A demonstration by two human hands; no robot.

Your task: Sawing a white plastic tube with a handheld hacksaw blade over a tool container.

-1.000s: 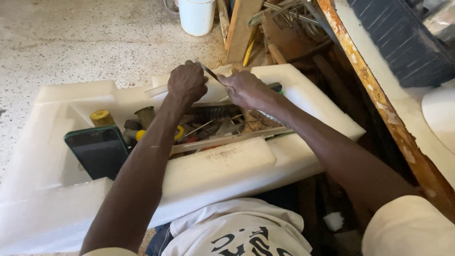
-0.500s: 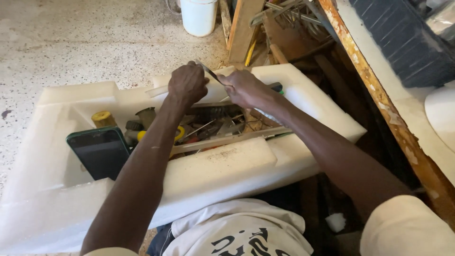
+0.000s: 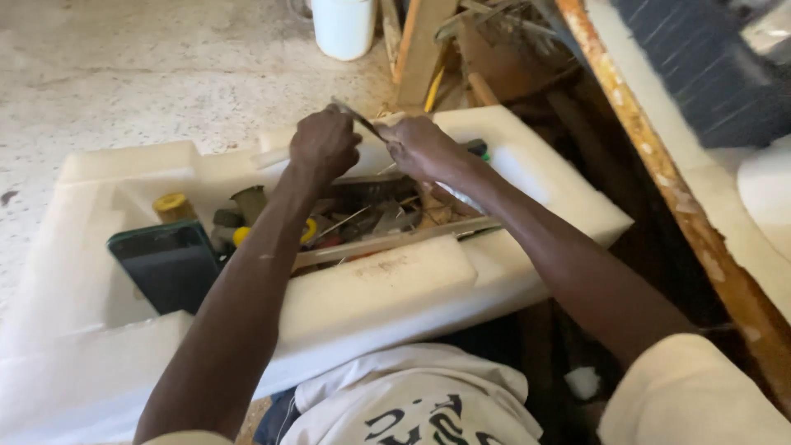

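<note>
White foam forms the tray (image 3: pixel 387 288) that carries everything. Near its left edge a dark phone (image 3: pixel 165 268) leans in the hollow, with a yellow-capped bottle (image 3: pixel 175 206) behind it. Further right, the left hand (image 3: pixel 324 144) is closed around one end of a thin metal strip (image 3: pixel 356 118), held above the tray's far edge. The right hand (image 3: pixel 422 147) pinches the strip's other end, fingers curled. Below both hands, loose tools and scraps (image 3: pixel 371 218) crowd the hollow, behind a wooden slat (image 3: pixel 395 241).
</note>
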